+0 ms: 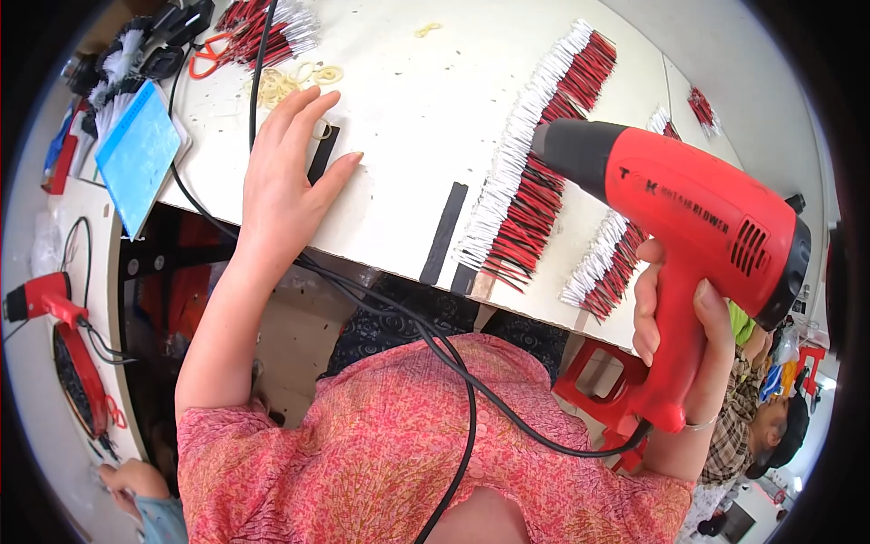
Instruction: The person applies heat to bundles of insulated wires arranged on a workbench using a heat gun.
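My right hand is wrapped round the handle of a red heat gun with a black nozzle. The nozzle points left over a long row of short red and black wires with white ends, laid side by side on the white table. A shorter row of similar wires lies under the gun, partly hidden. On the left, my left hand is open over the table, fingers spread. Near its fingertips is a small pile of pale rubber bands; one pale loop shows between thumb and fingers.
Black strips mark the white table. The gun's black cord crosses my front. At the left are red-handled scissors, a blue notebook and another heat gun. Other people are at both sides; a red stool stands below.
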The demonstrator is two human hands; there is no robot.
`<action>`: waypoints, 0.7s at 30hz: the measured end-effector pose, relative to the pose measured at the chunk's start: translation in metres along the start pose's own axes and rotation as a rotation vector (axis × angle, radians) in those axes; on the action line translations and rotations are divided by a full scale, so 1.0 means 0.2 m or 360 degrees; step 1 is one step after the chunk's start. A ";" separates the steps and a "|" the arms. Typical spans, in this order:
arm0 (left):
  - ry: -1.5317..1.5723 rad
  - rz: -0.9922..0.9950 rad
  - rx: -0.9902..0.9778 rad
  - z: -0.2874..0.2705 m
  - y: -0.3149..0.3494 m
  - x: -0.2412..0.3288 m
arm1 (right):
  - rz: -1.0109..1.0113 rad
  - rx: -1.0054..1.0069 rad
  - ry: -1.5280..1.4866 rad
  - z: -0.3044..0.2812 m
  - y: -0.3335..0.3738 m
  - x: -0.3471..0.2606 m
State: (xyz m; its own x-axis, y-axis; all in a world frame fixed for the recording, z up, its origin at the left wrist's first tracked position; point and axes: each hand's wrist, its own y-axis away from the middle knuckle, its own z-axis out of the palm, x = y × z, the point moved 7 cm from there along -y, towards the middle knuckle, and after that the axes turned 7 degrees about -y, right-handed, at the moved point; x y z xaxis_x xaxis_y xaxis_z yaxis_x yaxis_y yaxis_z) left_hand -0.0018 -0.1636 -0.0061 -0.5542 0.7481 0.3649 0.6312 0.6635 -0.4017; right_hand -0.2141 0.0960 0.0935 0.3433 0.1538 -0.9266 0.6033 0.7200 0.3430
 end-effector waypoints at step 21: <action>0.0013 -0.0008 -0.0004 0.00 0.00 0.00 | 0.0000 0.0030 -0.0018 0.00 -0.05 -0.01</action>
State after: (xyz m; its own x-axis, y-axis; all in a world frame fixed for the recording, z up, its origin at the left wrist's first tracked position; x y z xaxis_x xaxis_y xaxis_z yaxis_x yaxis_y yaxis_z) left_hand -0.0014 -0.1630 -0.0054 -0.5529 0.7445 0.3741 0.6298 0.6674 -0.3975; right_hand -0.2218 0.0884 0.0915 0.3516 0.1460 -0.9247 0.6167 0.7071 0.3461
